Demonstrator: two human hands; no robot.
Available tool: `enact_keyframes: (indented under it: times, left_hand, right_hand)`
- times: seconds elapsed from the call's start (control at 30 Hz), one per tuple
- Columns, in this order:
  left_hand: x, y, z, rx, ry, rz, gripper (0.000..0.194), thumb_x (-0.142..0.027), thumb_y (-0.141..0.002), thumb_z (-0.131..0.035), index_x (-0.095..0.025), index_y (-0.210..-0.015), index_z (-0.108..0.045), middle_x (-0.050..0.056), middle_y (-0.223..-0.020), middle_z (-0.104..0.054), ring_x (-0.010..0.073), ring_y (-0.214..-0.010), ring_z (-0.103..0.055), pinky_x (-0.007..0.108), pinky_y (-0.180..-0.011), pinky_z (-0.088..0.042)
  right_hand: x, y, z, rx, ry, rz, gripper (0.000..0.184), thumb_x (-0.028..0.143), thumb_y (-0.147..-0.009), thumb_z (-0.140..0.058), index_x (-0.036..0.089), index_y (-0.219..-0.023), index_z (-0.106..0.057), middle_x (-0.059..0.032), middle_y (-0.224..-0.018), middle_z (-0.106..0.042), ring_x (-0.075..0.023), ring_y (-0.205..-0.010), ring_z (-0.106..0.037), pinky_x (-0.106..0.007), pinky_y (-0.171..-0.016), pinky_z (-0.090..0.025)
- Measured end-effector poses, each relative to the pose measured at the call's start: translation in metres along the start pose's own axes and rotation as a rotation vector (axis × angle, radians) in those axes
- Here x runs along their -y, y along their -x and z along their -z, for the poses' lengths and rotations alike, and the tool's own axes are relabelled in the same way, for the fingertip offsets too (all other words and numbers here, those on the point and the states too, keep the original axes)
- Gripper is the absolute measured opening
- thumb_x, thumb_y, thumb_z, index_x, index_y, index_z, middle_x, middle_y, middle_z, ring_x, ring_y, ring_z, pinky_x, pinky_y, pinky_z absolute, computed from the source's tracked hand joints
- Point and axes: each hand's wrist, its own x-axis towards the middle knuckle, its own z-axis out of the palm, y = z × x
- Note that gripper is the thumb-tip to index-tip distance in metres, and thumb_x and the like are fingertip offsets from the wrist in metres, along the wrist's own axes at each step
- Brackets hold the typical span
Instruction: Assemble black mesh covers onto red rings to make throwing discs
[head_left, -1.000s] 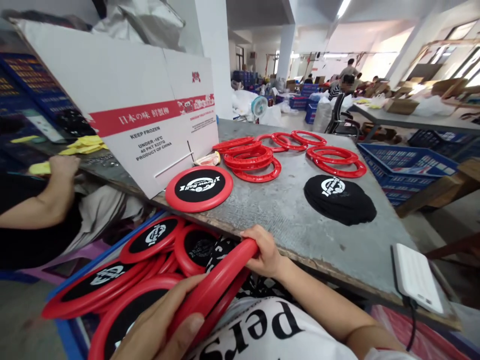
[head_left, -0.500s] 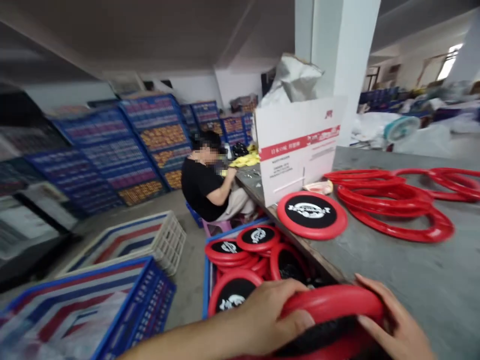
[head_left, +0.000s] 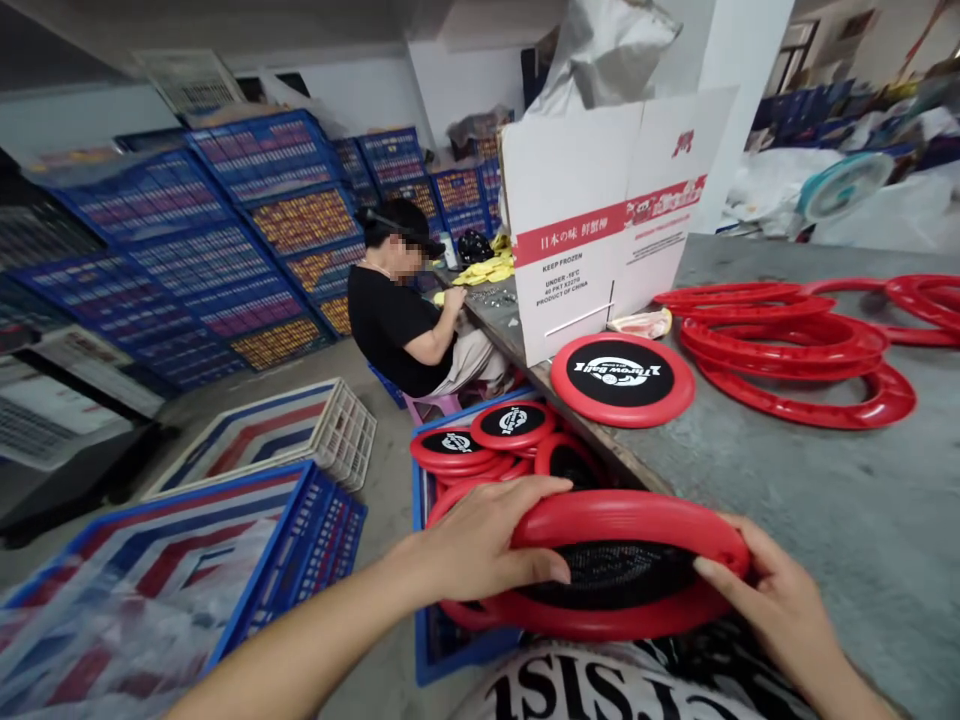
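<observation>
Between my two hands is a throw-ball disc (head_left: 630, 615) with a thick red rim and black mesh in the middle, tilted over the crate and my lap. My left hand (head_left: 487, 545) grips its left rim, thumb across the front and fingers over the top. Around the right rim my right hand (head_left: 772, 590) is closed, its thumb on the near face. A finished-looking disc (head_left: 622, 380) with a white "Throw Ball" print lies on the table corner. More such discs (head_left: 514, 425) are piled in a blue crate (head_left: 422, 640) below, partly hidden by my left hand.
Red rings (head_left: 810, 345) are stacked on the grey table (head_left: 825, 480), behind a white carton (head_left: 570, 250) standing at left. A person (head_left: 397, 320) sits at the table's far side. Striped-lined crates (head_left: 247, 540) stand on the floor; filled blue crates (head_left: 217, 230) are stacked behind.
My view has tilted down and steadied. The disc in my hands has come up a little and its black mesh face shows more. Both hands still hold it.
</observation>
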Motion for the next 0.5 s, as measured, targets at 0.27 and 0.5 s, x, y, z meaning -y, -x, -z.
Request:
enact_keyframes:
  times: [0.27,0.5]
  left_hand:
    - [0.026,-0.031,-0.021,-0.194,-0.298,-0.107,0.052,-0.043,-0.1,-0.05,-0.018,-0.145,-0.043,0.018,-0.134,-0.058,0.0306,-0.119,-0.062,0.049,-0.099,-0.054]
    - [0.05,-0.057,0.006,-0.284,-0.319,-0.158,0.045,-0.038,-0.1,-0.05,-0.018,-0.141,-0.047,0.017,-0.136,-0.058,0.0288,-0.128,-0.056,0.048,-0.11,-0.047]
  right_hand:
    - [0.022,0.013,0.009,0.089,0.141,-0.083,0.036,0.058,-0.074,-0.073,0.024,-0.082,-0.063,0.0025,-0.066,-0.064,-0.0175,-0.058,-0.059,-0.027,-0.055,-0.051]
    - [0.057,-0.011,-0.008,0.462,-0.066,0.16,0.037,0.053,-0.084,-0.069,0.021,-0.103,-0.066,-0.0035,-0.091,-0.072,-0.0217,-0.081,-0.068,-0.03,-0.068,-0.057]
